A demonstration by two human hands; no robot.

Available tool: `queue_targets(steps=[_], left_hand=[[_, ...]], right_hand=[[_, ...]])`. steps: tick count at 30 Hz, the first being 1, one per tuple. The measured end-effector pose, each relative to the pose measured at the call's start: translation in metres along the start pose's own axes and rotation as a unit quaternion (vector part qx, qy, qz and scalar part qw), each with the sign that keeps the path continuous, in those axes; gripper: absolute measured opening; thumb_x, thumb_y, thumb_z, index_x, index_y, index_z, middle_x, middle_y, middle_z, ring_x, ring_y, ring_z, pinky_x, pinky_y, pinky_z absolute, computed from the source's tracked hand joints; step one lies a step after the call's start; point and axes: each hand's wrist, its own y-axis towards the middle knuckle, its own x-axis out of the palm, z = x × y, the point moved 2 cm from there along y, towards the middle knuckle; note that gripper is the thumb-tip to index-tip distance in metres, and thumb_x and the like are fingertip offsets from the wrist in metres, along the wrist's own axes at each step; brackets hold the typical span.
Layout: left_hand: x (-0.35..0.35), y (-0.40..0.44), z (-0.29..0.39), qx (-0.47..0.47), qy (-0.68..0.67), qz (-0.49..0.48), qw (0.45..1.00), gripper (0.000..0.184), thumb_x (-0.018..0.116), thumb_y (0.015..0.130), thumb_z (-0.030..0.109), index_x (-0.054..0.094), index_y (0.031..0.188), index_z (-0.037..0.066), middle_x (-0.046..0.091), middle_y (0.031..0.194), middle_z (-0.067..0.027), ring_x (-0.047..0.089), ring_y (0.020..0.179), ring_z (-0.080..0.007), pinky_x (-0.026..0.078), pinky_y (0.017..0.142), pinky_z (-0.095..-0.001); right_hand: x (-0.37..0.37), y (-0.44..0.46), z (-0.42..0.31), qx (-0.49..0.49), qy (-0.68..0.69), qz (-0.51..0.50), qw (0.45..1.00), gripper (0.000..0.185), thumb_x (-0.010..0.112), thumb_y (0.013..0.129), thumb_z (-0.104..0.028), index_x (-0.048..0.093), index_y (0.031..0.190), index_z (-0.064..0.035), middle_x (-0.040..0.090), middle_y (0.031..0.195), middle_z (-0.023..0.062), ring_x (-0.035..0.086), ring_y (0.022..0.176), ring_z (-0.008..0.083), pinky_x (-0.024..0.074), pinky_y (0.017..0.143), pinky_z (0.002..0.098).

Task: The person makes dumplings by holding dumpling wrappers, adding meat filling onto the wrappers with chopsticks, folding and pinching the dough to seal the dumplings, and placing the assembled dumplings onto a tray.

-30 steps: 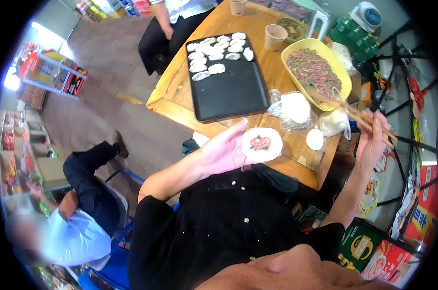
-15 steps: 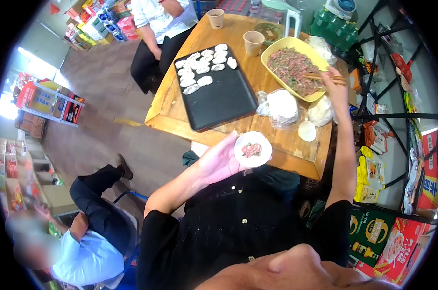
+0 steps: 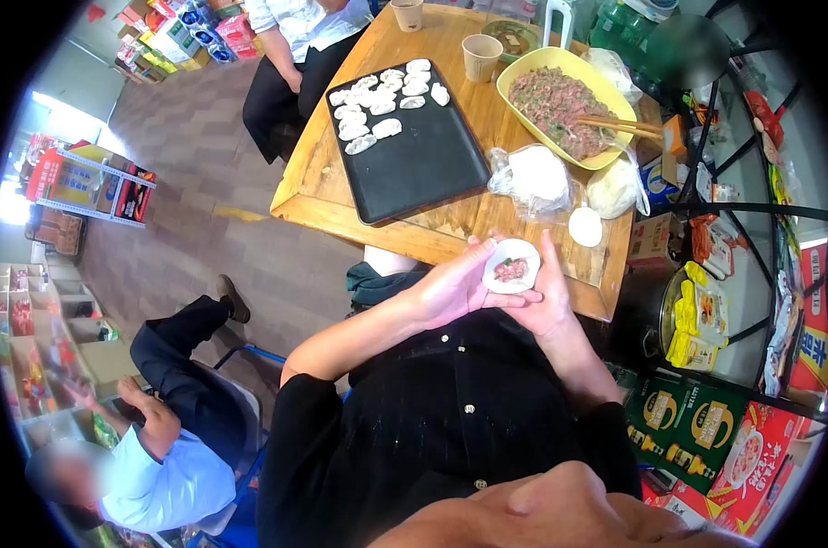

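Observation:
A round dumpling wrapper (image 3: 526, 256) with a small heap of meat filling (image 3: 510, 269) lies in my left hand (image 3: 458, 288), just in front of the table edge. My right hand (image 3: 551, 297) cups it from the right, its fingers under the lower rim and its thumb raised beside it. Beyond them is a black tray (image 3: 419, 178) with several folded dumplings (image 3: 387, 128) at its far end. The yellow bowl (image 3: 598, 163) holds minced filling, with chopsticks (image 3: 628, 126) resting in it. Another wrapper (image 3: 585, 227) lies flat on the table by the bagged dough (image 3: 612, 190).
A second clear bag with white contents (image 3: 537, 178) sits right of the tray. Paper cups (image 3: 481, 59) stand at the back of the wooden table (image 3: 400, 239). One person (image 3: 309, 41) sits beyond it, another (image 3: 167, 479) at lower left. Shelves with packets (image 3: 702, 315) line the right.
My right hand has let go of the chopsticks, leaving them in the bowl, and come to the wrapper in my left hand. The left hand has shifted slightly right with the wrapper.

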Motion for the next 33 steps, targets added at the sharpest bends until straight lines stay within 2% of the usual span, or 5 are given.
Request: queue_targets(steps=[8, 13, 19, 27, 33], left_hand=[[-0.011, -0.006, -0.001, 0.020, 0.227, 0.061, 0.972, 0.062, 0.042, 0.104, 0.042, 0.025, 0.152, 0.007, 0.056, 0.120, -0.0138, 0.067, 0.075, -0.0180, 0.056, 0.065, -0.0271], [0.006, -0.023, 0.045, -0.031, 0.456, 0.127, 0.880, 0.061, 0.053, 0.101, 0.038, 0.034, 0.149, 0.006, 0.061, 0.114, -0.0133, 0.066, 0.074, -0.0167, 0.054, 0.065, -0.0264], [-0.039, 0.015, 0.129, 0.287, 0.806, 0.204, 0.476, 0.040, 0.062, 0.090, 0.019, 0.058, 0.127, 0.004, 0.053, 0.134, -0.0206, 0.060, 0.111, -0.0352, 0.048, 0.095, -0.0416], [-0.104, 0.151, 0.255, 0.287, 0.895, 0.200, 0.276, 0.034, 0.062, 0.090, 0.025, 0.064, 0.118, 0.005, 0.056, 0.129, -0.0206, 0.049, 0.122, -0.0383, 0.040, 0.102, -0.0448], [-0.102, 0.158, 0.283, 0.269, 0.888, 0.184, 0.324, 0.031, 0.063, 0.089, 0.025, 0.065, 0.112, 0.006, 0.062, 0.117, -0.0185, 0.054, 0.114, -0.0371, 0.042, 0.098, -0.0446]], right_hand=[[0.014, 0.001, 0.007, 0.013, 0.034, -0.027, 0.999, 0.070, 0.028, 0.101, -0.059, 0.044, 0.136, 0.0003, 0.046, 0.142, 0.0222, 0.045, 0.133, 0.0326, 0.0395, 0.109, 0.0482], [0.011, 0.010, -0.002, 0.054, 0.065, 0.017, 0.996, 0.065, 0.029, 0.104, -0.051, 0.042, 0.136, 0.0043, 0.046, 0.141, 0.0234, 0.047, 0.130, 0.0350, 0.0377, 0.111, 0.0499], [0.029, 0.033, -0.024, 0.125, 0.046, -0.020, 0.991, 0.061, 0.030, 0.105, -0.047, 0.045, 0.131, 0.0067, 0.046, 0.138, 0.0316, 0.044, 0.132, 0.0430, 0.0352, 0.113, 0.0538], [0.025, 0.077, -0.040, 0.262, 0.061, -0.159, 0.950, 0.059, 0.036, 0.103, -0.045, 0.046, 0.134, 0.0039, 0.042, 0.140, 0.0362, 0.043, 0.131, 0.0499, 0.0334, 0.111, 0.0595], [0.008, 0.070, -0.049, 0.270, 0.041, -0.216, 0.937, 0.063, 0.041, 0.101, -0.045, 0.039, 0.140, 0.0034, 0.041, 0.141, 0.0355, 0.042, 0.131, 0.0507, 0.0331, 0.112, 0.0580]])
